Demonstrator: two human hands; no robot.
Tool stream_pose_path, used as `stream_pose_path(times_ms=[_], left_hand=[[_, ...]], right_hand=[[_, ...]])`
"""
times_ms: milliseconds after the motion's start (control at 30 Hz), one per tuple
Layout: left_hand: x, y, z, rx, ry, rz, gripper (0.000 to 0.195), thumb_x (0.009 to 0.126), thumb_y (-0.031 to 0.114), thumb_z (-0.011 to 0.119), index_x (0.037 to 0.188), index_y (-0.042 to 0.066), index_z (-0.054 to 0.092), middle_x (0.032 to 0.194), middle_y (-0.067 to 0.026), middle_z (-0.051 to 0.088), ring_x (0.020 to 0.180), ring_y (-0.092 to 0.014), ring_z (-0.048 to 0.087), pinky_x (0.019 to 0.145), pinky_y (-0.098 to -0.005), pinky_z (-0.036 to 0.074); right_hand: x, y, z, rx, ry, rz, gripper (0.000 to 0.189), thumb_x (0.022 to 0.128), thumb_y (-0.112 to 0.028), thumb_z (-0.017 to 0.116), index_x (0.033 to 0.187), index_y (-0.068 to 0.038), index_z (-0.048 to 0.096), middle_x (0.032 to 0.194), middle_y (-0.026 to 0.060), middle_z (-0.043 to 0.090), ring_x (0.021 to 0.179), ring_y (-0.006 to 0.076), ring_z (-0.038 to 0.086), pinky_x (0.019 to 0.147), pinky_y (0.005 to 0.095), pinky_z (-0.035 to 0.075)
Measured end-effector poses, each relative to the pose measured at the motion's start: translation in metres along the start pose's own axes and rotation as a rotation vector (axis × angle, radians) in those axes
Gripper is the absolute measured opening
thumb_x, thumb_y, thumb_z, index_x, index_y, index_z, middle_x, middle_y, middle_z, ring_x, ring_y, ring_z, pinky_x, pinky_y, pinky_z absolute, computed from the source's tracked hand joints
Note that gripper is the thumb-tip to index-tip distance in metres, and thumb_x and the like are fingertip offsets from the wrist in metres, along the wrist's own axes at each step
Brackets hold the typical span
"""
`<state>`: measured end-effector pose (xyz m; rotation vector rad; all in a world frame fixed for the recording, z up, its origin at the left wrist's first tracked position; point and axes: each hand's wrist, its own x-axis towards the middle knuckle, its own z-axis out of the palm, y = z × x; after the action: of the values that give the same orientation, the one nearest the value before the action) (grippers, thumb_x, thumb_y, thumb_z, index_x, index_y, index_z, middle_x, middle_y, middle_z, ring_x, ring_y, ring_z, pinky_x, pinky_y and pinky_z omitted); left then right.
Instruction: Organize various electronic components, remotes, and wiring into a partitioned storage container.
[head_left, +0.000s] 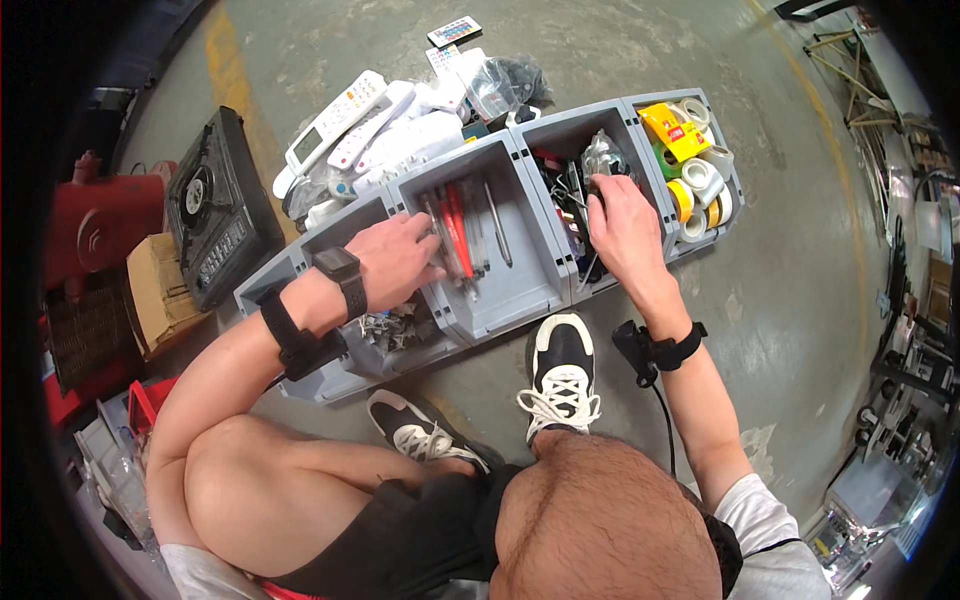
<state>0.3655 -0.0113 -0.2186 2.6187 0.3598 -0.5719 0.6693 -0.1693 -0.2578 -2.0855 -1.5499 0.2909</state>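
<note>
My left hand (394, 259) is over the divider beside a grey plastic bin (525, 289) of pens, fingers apart at the pens' near side. In that bin lie red pens (456, 229), several blurred clear pens and, apart from them, a silver pen (498, 223). My right hand (626, 225) reaches into the adjoining bin (600, 124), which holds dark and metal small items (574, 184) and a clear plastic bag (604, 156) with something in it. The fingertips touch these items; whether they grip one is hidden.
A right-hand bin holds tape rolls (697, 174) and a yellow packet (673, 133). Small metal parts (394, 328) fill a bin under my left wrist. White remote controls (341, 120) pile behind the row. A portable gas stove (217, 210) leans on a cardboard box (165, 289) at left.
</note>
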Motion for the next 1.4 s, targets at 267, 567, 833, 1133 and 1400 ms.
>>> stream_pose_path(times_ms=[267, 567, 833, 1133, 1400], left_hand=[[0.001, 0.003, -0.004, 0.006, -0.022, -0.019, 0.04, 0.094, 0.03, 0.064, 0.12, 0.0, 0.062, 0.123, -0.0161, 0.057, 0.112, -0.033, 0.058, 0.095, -0.0415, 0.051], [0.003, 0.005, 0.001, 0.008, -0.017, -0.019, 0.04, 0.095, 0.03, 0.063, 0.121, 0.0, 0.062, 0.123, -0.0164, 0.057, 0.112, -0.033, 0.058, 0.096, -0.0419, 0.05], [-0.001, 0.001, -0.003, -0.008, -0.007, -0.005, 0.039, 0.095, 0.029, 0.063, 0.12, -0.001, 0.062, 0.122, -0.0164, 0.057, 0.113, -0.033, 0.058, 0.096, -0.0414, 0.05], [0.002, 0.008, -0.004, 0.01, -0.023, -0.027, 0.039, 0.095, 0.03, 0.063, 0.119, 0.0, 0.063, 0.122, -0.0165, 0.057, 0.113, -0.033, 0.057, 0.096, -0.0416, 0.05], [0.001, 0.007, -0.005, 0.008, 0.007, 0.004, 0.039, 0.095, 0.031, 0.063, 0.119, -0.001, 0.063, 0.122, -0.0172, 0.057, 0.112, -0.034, 0.058, 0.097, -0.0417, 0.05]], right_hand=[[0.011, 0.003, -0.024, -0.067, -0.138, 0.044, 0.021, 0.092, -0.015, 0.059, 0.104, 0.002, 0.064, 0.097, 0.0231, 0.065, 0.089, 0.0426, 0.065, 0.079, 0.0485, 0.052], [0.025, 0.003, -0.037, -0.173, -0.311, 0.085, 0.023, 0.093, -0.024, 0.059, 0.093, -0.001, 0.065, 0.084, 0.0253, 0.067, 0.081, 0.0449, 0.065, 0.072, 0.0507, 0.052], [-0.032, 0.005, 0.005, -0.043, -0.199, 0.023, 0.013, 0.092, -0.012, 0.056, 0.098, 0.0, 0.057, 0.087, 0.023, 0.065, 0.084, 0.0437, 0.064, 0.074, 0.052, 0.052], [-0.019, -0.004, -0.001, -0.041, 0.09, -0.003, 0.025, 0.088, -0.006, 0.066, 0.112, 0.001, 0.061, 0.103, 0.0217, 0.064, 0.09, 0.0396, 0.064, 0.078, 0.0442, 0.052], [-0.027, -0.005, 0.006, 0.042, 0.165, 0.054, 0.037, 0.085, -0.01, 0.07, 0.117, 0.003, 0.055, 0.097, 0.0222, 0.06, 0.096, 0.0407, 0.06, 0.083, 0.0478, 0.05]])
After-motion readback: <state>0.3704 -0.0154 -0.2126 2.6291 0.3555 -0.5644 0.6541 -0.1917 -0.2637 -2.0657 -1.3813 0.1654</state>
